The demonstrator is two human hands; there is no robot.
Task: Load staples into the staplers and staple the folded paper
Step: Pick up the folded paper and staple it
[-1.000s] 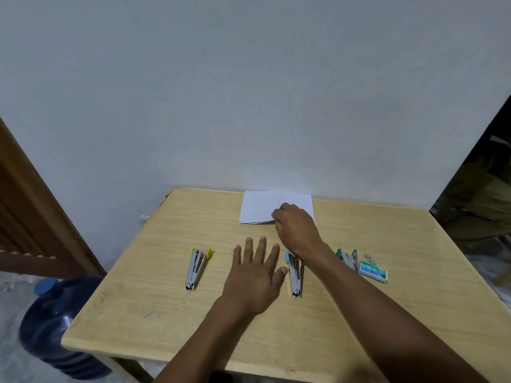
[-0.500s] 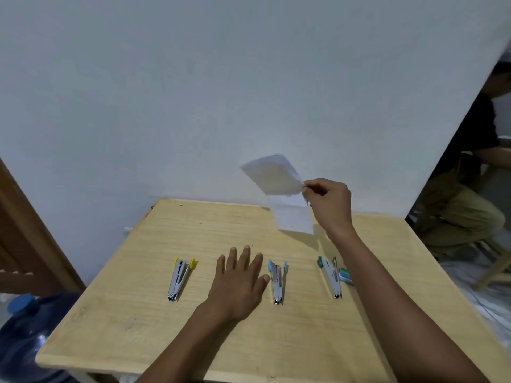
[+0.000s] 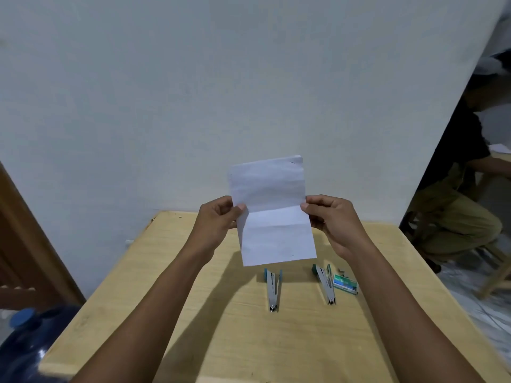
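Note:
A white sheet of paper [image 3: 272, 214] with fold creases is held upright above the wooden table [image 3: 221, 327]. My left hand [image 3: 217, 221] pinches its left edge and my right hand [image 3: 333, 219] pinches its right edge. Below the paper, a blue-ended stapler [image 3: 273, 289] lies open on the table. To its right lies a green-ended stapler [image 3: 325, 283], also open. A small green staple box [image 3: 345, 284] sits beside it, with a few loose staples [image 3: 341, 270] just behind. The yellow-ended stapler is hidden behind my left arm.
The table stands against a white wall. A blue water jug [image 3: 25, 346] stands on the floor at the lower left, by a wooden door [image 3: 25, 244]. A seated person [image 3: 453, 217] is at the far right, next to a wooden stool leg [image 3: 495, 277].
My right hand lifted the paper from the back of the table into the air. My left hand left the table and took the paper's left edge. The sheet now hangs unfolded.

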